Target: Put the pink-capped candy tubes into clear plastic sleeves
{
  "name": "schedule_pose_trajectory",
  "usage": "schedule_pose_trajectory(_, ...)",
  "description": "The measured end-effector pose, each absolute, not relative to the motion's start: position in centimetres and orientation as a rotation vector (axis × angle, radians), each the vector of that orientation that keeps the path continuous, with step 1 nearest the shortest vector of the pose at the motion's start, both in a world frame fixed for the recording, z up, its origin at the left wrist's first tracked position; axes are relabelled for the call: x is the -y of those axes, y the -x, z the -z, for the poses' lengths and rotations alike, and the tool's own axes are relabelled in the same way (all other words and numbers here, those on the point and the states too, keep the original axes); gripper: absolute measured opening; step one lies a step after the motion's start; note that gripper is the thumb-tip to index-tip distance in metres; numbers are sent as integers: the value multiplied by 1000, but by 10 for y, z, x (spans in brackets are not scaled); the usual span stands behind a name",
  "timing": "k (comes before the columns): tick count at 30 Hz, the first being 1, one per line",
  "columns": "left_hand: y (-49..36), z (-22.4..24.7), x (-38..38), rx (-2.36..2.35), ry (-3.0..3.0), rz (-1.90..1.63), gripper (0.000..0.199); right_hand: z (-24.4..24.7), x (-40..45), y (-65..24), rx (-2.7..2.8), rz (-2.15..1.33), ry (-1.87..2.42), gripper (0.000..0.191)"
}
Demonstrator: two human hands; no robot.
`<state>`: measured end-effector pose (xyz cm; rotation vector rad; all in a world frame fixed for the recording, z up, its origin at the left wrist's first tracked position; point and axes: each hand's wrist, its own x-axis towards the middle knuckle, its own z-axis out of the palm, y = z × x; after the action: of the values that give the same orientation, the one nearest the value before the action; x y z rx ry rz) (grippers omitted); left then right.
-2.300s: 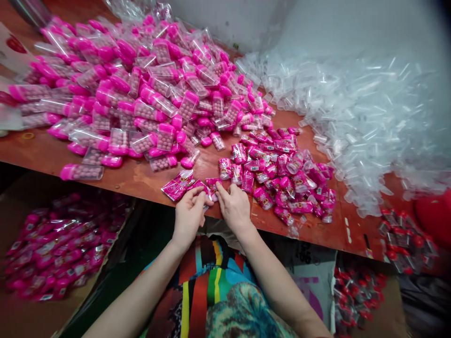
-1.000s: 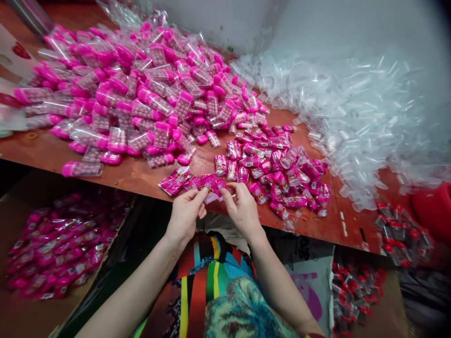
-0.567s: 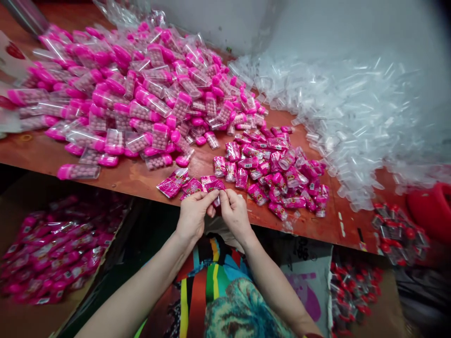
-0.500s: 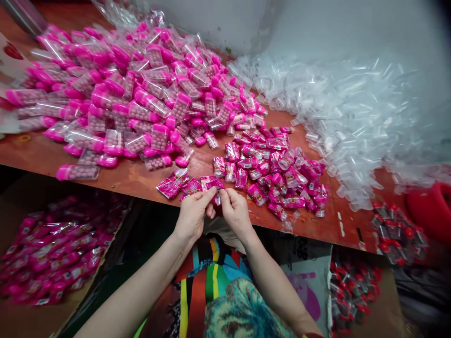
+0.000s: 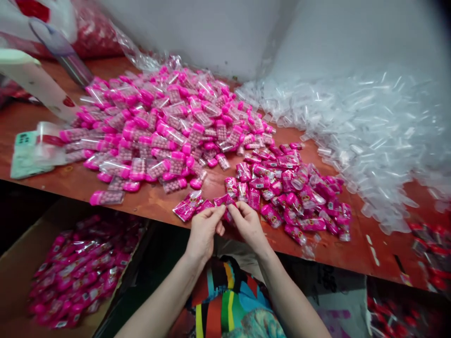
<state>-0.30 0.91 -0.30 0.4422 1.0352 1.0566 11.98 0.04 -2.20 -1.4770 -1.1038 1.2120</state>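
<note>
The left hand (image 5: 207, 230) and right hand (image 5: 251, 225) have their fingers pinched together, apparently on a small pink wrapper (image 5: 229, 216) at the bench's (image 5: 152, 203) front edge. The step looks like opening it; the next move probably calls for light, even tension.

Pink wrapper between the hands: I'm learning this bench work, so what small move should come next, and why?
Probably the right hand should ease slightly aside while the left hand steadies the pink wrapper, so its edge shows. Both hands are pinched close together at it, by the front of the table, and hide so much that I can't tell whether it is open.
</note>
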Motion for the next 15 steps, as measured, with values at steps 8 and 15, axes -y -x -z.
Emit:
schedule_pose_trajectory(8,38,-12,-16,-1156,-421,-1211,23,4,-58,-97,1805,-762,1444,25)
schedule_pose_trajectory(15,57,-13,-19,-1217,-329,-1274,28,10,-123,-74,2608,-88,1478,30)
